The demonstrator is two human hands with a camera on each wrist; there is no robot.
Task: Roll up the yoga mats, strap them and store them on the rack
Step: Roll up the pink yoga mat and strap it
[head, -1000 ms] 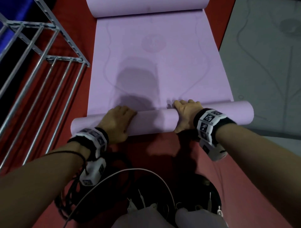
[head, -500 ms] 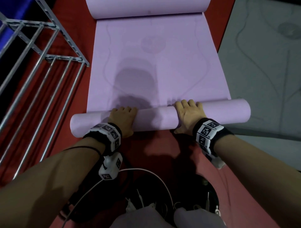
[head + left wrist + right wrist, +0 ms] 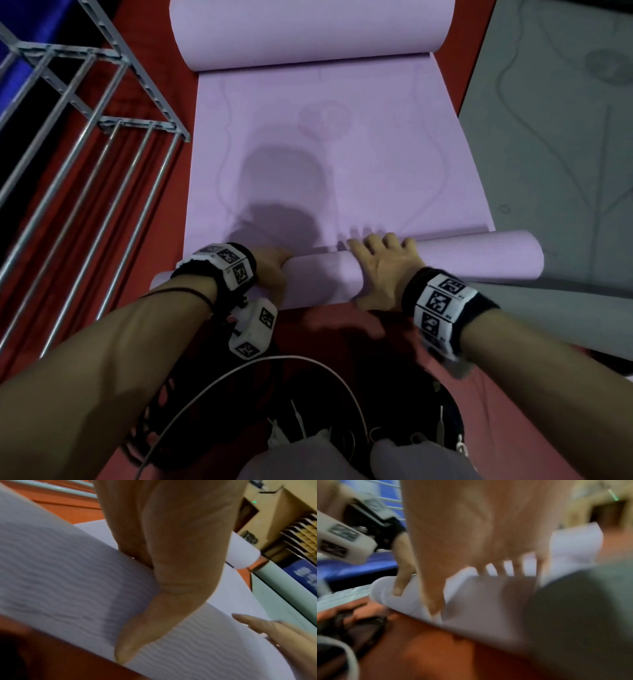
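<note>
Red floor (image 3: 164, 192), purple mat (image 3: 329, 164) roll thicker, both hands further forward

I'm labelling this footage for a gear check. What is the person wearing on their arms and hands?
Both forearms are bare, with no sleeves or gloves. Each wrist carries a black band faced with white blocks printed with black square markers. A white marker-covered cube hangs under the left wrist. A thin dark cord loops around the left forearm. The left hand and right hand are uncovered.
</note>
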